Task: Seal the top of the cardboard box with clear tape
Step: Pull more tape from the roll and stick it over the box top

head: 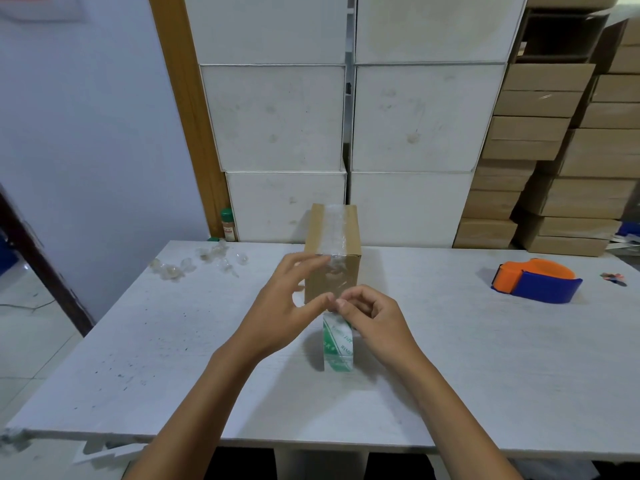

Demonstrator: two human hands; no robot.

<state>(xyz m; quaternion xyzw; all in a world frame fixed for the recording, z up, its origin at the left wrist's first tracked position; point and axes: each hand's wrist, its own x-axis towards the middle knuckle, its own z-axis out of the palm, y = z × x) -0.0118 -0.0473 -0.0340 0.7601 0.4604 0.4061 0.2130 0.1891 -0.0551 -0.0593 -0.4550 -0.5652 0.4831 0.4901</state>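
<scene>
The white table [145, 341] carries everything, so I work over its bare middle. The cardboard box [333, 252] stands upright near the table's far edge, directly ahead of me. A strip of clear tape [334, 230] already runs along its top and folds down the near face, where it looks wrinkled. The orange and blue tape dispenser [536, 280] lies well apart to my right, untouched.

The tape roll [337, 342], printed green and white, stands on edge on the table just in front of the box, below my hands.

My left hand [287, 313] is open with fingers spread, thumb reaching toward the roll, upper fingertips close to the box's near top edge; I cannot tell whether they touch it. My right hand [372, 317] is curled, thumb and forefinger pinching at the top of the roll, apparently on the tape's loose end or a stretch running to the box.

Judgement: to finish cleanly, I should keep the tape taut, tear it squarely, then press the tail flat against the near face to remove creases.
</scene>
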